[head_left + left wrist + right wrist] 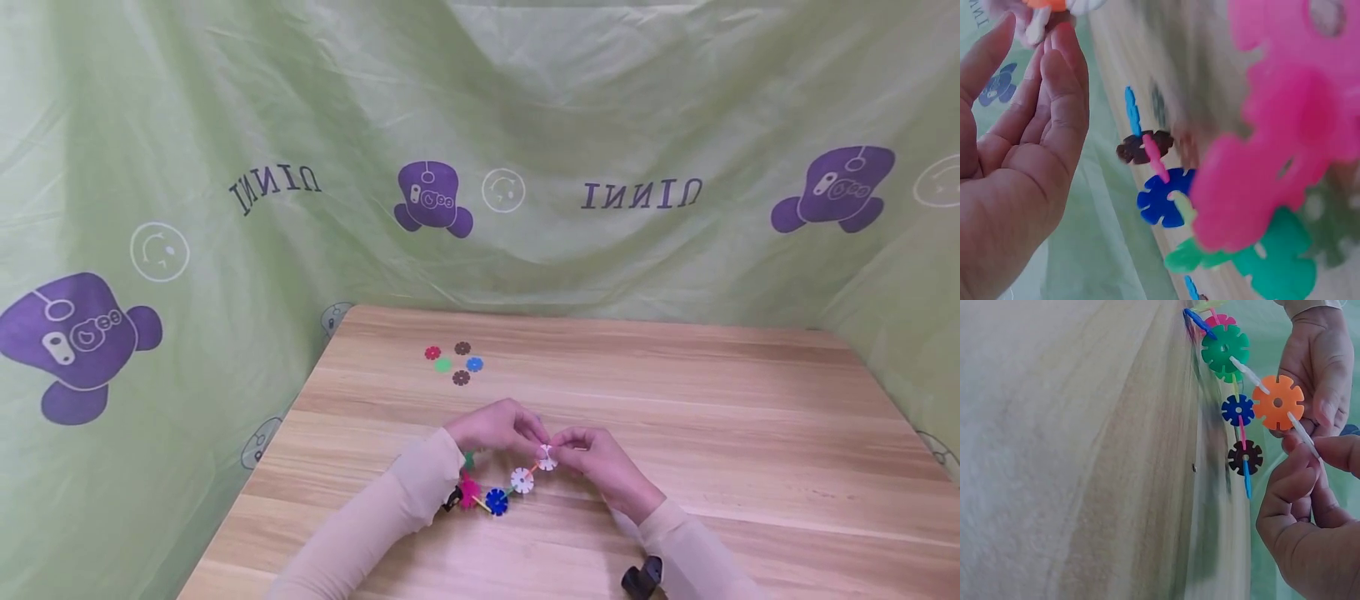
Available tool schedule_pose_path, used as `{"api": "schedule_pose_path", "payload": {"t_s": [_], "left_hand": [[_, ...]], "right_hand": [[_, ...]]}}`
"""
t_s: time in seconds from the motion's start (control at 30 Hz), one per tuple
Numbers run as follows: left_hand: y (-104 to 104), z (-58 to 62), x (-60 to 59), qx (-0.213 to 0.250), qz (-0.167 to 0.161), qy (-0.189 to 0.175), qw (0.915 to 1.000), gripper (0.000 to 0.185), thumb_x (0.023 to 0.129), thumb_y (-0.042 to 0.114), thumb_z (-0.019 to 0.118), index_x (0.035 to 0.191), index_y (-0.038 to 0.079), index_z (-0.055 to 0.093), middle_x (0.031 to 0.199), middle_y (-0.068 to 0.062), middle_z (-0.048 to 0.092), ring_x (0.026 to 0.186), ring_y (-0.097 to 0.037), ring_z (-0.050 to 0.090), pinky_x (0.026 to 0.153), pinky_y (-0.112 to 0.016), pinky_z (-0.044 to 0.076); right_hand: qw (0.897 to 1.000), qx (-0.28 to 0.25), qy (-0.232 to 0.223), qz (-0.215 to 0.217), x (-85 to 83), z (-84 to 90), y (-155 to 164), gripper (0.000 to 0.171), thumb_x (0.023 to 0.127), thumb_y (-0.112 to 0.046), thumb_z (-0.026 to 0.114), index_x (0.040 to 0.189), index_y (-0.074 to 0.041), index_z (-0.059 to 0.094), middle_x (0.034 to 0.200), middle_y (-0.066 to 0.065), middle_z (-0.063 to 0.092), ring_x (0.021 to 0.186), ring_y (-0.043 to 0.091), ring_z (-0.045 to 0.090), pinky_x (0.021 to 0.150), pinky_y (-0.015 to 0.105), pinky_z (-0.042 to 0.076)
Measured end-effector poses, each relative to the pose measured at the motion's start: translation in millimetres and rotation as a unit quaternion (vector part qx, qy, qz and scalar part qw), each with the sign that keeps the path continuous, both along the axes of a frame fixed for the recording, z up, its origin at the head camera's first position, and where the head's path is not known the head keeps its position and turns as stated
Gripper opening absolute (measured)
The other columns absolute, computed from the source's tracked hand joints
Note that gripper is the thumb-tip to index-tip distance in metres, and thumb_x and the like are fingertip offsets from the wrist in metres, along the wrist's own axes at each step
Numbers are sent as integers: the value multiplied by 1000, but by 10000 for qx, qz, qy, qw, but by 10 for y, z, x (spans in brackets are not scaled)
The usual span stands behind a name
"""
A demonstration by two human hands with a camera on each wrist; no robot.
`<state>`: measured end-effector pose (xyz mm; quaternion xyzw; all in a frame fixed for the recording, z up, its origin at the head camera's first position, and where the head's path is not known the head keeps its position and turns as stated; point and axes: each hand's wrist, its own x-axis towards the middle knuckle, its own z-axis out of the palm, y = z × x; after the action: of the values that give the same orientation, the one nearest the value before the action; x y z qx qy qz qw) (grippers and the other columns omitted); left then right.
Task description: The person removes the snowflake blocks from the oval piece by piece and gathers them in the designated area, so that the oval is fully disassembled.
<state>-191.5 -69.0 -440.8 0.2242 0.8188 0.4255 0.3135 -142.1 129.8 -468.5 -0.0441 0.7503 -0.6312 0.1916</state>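
Green printed cloth (225,125) hangs behind and beside a wooden worktop (712,400).

Left to right:
- Left hand (495,427): fingers curled round the near end of a chain of interlocking plastic discs (510,483), fingertips meeting the right hand's. In the left wrist view the palm faces the lens and the fingers (1060,75) reach up to an orange and a white disc at the top edge, mostly cut off there.
- The chain hangs in a curve below and between both hands, low over the worktop; can't tell whether it touches. Head view: pink disc (469,490) under the left wrist, then blue disc (497,501), then white disc (522,480), then a second white disc (547,457) right at the fingertips.
- Right wrist view: green disc (1225,349), orange disc (1278,402), small blue and brown discs slotted edge-on into each other; the left fingers sit behind the orange one.
- Right hand (600,462): fingers (1297,481) narrow, pinching the thin white disc edge-on, just beside the orange one.
- Five loose discs (454,363) (red, green, blue, two brown) lie in a cluster on the worktop, well beyond the fingers, toward the cloth.
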Motion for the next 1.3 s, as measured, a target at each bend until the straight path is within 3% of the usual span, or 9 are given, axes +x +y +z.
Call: {"api": "schedule_pose_path", "payload": {"t_s": [0.43,0.77,1.0,1.17,1.3], "left_hand": [[93,-57,96,-203,266,-15,9994,19,73,17,77,90,15,70,80,4,70,77,-10,64,85,-29,48],[97,-12,21,-201,427,142,9988,11,77,17,74,86,19,69,78,4,68,82,-19,65,79,-29,51],[109,-4,28,-273,368,251,9986,7,79,18,72,85,19,68,77,5,68,81,-19,64,76,-24,50],[117,-10,31,-293,309,336,9985,5,81,17,70,85,18,67,76,4,67,80,-19,63,73,-24,50],[112,0,26,-308,495,390,9975,8,81,16,70,87,19,68,79,6,67,79,-12,62,78,-25,50]], "right_hand": [[9999,28,-33,160,29,-13,13,33,80,-22,72,100,2,62,86,6,69,78,19,59,63,28,49],[9995,296,8,101,16,-1,-46,49,72,-27,79,105,1,59,93,10,67,83,20,63,75,32,52],[9995,137,-34,274,21,-43,-108,40,75,-27,77,102,0,64,88,9,70,80,21,65,70,32,55],[9995,2,-64,315,34,-76,-125,42,76,-26,76,106,1,64,91,9,71,83,20,66,75,30,54],[9995,36,-85,286,57,-80,-135,44,75,-26,77,106,3,64,92,9,71,84,20,66,77,30,54]]}}
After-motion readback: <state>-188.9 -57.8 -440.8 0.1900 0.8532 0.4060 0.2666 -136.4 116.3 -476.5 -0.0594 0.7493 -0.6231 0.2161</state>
